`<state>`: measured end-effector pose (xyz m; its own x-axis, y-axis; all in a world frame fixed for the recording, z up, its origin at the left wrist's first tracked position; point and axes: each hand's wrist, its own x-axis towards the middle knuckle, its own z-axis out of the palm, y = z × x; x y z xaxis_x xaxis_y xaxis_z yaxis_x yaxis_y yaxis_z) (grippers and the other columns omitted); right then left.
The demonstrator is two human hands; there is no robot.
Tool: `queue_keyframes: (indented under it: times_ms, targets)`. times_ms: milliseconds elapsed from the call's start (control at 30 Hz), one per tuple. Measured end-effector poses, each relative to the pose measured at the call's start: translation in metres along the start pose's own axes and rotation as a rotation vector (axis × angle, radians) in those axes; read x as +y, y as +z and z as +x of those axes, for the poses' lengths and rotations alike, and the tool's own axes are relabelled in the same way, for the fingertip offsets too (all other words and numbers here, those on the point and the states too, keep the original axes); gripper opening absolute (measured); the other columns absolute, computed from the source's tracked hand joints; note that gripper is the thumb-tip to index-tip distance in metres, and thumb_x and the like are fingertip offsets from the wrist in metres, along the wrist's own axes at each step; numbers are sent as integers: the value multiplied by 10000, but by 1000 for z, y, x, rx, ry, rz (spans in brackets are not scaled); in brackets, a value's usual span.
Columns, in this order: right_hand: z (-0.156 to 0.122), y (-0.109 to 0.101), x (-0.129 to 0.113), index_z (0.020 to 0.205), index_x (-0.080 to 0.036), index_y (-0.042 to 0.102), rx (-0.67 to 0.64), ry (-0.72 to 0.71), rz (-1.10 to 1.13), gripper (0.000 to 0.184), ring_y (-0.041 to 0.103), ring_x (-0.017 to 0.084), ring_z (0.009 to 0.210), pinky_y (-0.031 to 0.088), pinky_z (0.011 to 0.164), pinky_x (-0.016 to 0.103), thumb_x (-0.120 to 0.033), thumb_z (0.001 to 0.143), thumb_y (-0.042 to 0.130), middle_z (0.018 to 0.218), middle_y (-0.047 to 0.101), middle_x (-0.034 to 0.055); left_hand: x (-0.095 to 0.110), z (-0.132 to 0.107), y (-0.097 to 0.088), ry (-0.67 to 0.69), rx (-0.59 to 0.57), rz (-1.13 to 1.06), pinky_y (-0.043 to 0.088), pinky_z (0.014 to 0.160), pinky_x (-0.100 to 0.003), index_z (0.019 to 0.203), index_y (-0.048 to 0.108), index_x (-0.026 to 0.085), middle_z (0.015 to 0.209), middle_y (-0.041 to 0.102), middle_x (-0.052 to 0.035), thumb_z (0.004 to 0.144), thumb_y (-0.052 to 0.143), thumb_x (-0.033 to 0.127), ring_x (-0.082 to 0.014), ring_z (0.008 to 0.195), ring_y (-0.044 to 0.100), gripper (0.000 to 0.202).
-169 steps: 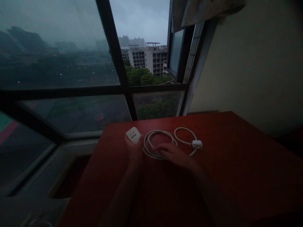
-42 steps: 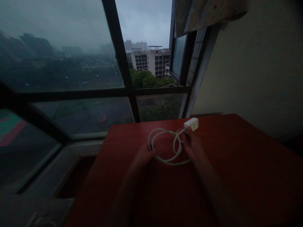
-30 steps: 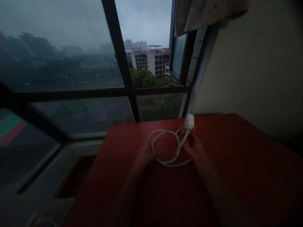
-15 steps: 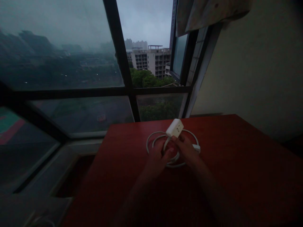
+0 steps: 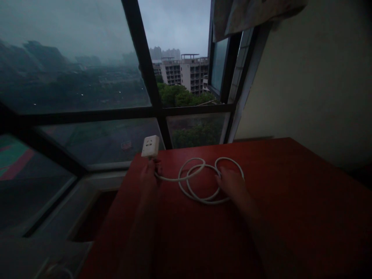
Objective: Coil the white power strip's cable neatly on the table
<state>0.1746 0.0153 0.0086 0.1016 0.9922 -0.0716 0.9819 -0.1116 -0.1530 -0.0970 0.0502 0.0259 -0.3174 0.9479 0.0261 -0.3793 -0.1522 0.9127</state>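
A white extension socket [image 5: 150,146] is raised at the table's left rear edge, its outlet face turned toward me. Just below the block, my left hand [image 5: 149,172] is closed round its cord. From there the pale cord [image 5: 183,179] runs right into several loose loops on the table. My right hand [image 5: 231,183] lies low over the right side of these loops, thumb against the cord and fingers curled. The undersides of those fingers are hidden, and the white plug end does not show.
The reddish-brown table [image 5: 186,232] reaches up to a dark-framed window [image 5: 116,114]. One window pane stands open at the right, with a cloth [image 5: 255,17] hanging above. A pale wall [image 5: 305,85] borders the table's right side.
My left hand has carried the socket left, drawing out a length of cord. The right hand has let go of the socket and shifted slightly right, covering where the white plug showed.
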Motion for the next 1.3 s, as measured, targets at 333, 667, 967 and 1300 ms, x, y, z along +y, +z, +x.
queue_keyframes:
  times_ms: [333,667,967,1300]
  targets:
    - [6,15,-6,1193,-119,538,39,-144,230,340,593,265,1093,424,922,358,-202,869,480,1162,628,181,19,13,-23,-236,80,-277,158,255,-145,754,556,143,423,303,91,960,346,273,-53,280,246,321]
    - [5,39,-11,1411,-174,354,96,-466,480,665,404,235,1316,334,1076,390,-223,786,575,1440,406,145,7,-1,-4,-296,-72,-164,179,258,-123,907,584,154,533,409,92,886,514,321,-15,291,263,182]
    - [-10,15,-30,1058,-165,612,149,-361,308,254,573,231,1008,430,896,344,-321,885,512,1064,627,121,18,-4,-1,-192,-12,-294,258,291,-115,936,582,159,566,462,73,914,480,278,-15,322,320,159]
    - [-24,21,-57,876,-183,622,57,-504,672,125,584,161,812,442,731,266,-163,795,530,898,653,48,20,-8,3,-234,-2,-343,248,289,-116,909,586,144,568,452,66,930,449,226,-14,330,313,161]
